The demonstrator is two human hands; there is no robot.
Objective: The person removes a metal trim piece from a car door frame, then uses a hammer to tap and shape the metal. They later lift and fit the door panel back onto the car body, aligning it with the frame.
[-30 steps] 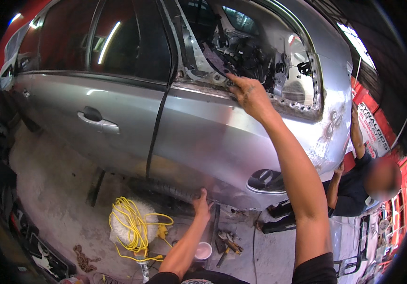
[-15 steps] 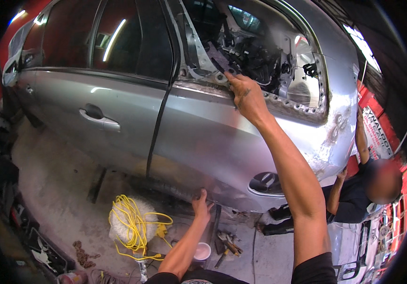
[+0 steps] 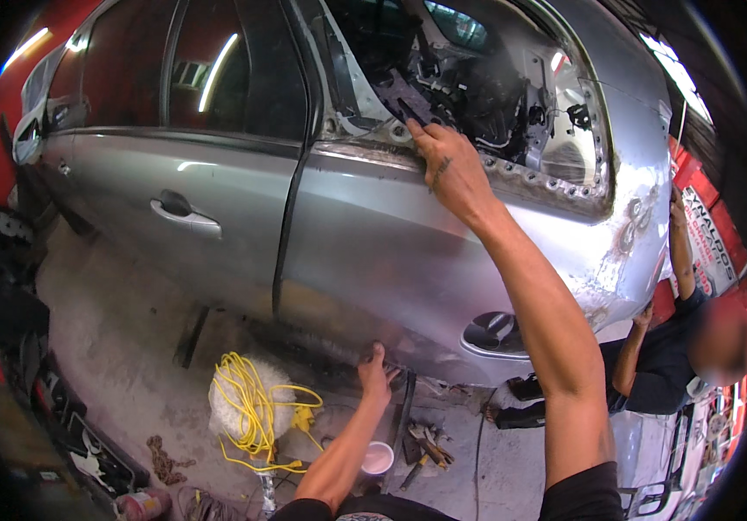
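A silver rear quarter panel (image 3: 373,234) of a car fills the middle, with a row of holes along its window opening. My right hand (image 3: 453,169) is closed over the sill at the front corner of that opening, its fingertips partly hidden beyond the edge. Lower down, my left hand (image 3: 376,378) grips the panel's bottom edge, thumb pointing up and the other fingers partly hidden. Between the hands, toward the right, is a round fuel filler recess (image 3: 496,333). The silver rear door (image 3: 208,191) with its handle adjoins the panel on the left.
A co-worker (image 3: 664,356) at the right has both hands on the car's rear end. On the floor lie a coiled yellow cord (image 3: 252,408) on a pale fluffy bundle, a small tub (image 3: 378,458), several hand tools (image 3: 428,445) and a rusty chain (image 3: 165,460). Dark parts (image 3: 9,304) crowd the left.
The whole view has shifted slightly, so the car and floor items sit a little farther right. Both my hands keep their places on the panel.
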